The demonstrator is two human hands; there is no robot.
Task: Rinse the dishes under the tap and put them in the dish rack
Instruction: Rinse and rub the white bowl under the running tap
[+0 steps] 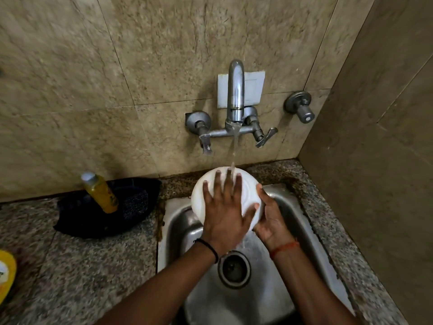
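A white plate (201, 195) is held tilted over the steel sink (288, 207), under the running stream from the wall tap (235, 95). My left hand (225, 209) lies flat on the plate's face with straight, spread fingers, and water falls onto them. My right hand (271, 219) grips the plate's right edge, thumb on the rim. Water runs off the plate toward the drain (234, 269).
A black tray (136, 205) on the speckled counter to the left holds a yellow bottle (100, 192) with a white cap. A yellow object (5, 275) shows at the far left edge. A wall stands close on the right, with a valve (301, 106) beside the tap.
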